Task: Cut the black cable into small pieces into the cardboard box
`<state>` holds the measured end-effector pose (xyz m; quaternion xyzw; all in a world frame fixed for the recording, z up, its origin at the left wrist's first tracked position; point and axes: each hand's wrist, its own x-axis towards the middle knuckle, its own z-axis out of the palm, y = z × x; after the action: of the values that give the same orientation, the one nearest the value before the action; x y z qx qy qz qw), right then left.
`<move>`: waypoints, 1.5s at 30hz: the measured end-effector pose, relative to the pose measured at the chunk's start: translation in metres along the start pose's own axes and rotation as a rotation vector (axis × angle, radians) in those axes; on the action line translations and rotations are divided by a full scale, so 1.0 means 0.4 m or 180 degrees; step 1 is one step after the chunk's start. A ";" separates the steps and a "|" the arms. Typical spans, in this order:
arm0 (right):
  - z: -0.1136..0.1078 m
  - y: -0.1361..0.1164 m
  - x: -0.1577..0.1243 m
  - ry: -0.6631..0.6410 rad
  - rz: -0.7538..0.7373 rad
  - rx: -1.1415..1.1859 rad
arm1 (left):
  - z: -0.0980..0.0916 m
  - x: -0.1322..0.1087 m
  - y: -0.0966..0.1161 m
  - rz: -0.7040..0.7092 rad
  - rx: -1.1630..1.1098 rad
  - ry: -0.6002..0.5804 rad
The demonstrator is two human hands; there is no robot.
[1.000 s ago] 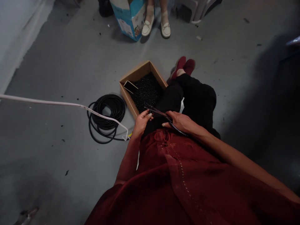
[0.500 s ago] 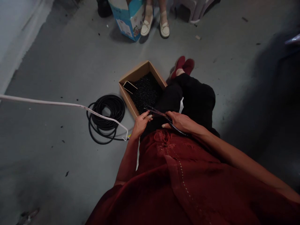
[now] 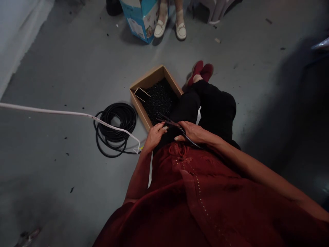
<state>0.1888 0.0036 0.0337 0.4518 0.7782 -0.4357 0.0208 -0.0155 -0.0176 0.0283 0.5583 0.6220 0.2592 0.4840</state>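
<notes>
My right hand is closed round the handles of dark scissors. Their blades point left, slightly parted, with the tips just past the fingers of my left hand. That hand is closed in a pinch beside the blades, but what its fingers hold is too dark to make out. Beyond both hands stands an open cardboard box, holding many small black pieces. A coil of black tubing lies left of the box, and its end runs behind my left forearm.
A white cord crosses from the left, ending in a bent loop by my left forearm. Farther off are a blue carton, another person's light shoes and a plastic stool. Dark scraps dot the grey floor.
The scissors and my right hand have shifted slightly left, so the blade tips reach farther past my left fingers. My left hand stays almost still.
</notes>
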 end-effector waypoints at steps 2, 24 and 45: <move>-0.003 0.000 -0.002 -0.0038 -0.0030 0.0050 | 0.002 -0.001 -0.005 -0.0137 -0.0219 -0.0037; -0.002 -0.024 -0.007 0.0167 0.0050 -0.0585 | -0.011 -0.009 0.013 0.0163 0.0007 -0.0058; 0.045 -0.006 0.028 -0.0147 0.0817 -0.0670 | 0.036 0.047 -0.119 -0.0649 -0.0859 -0.0156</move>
<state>0.1738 -0.0016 0.0194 0.5326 0.7548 -0.3558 0.1413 -0.0222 -0.0144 -0.0243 0.4284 0.6229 0.2762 0.5935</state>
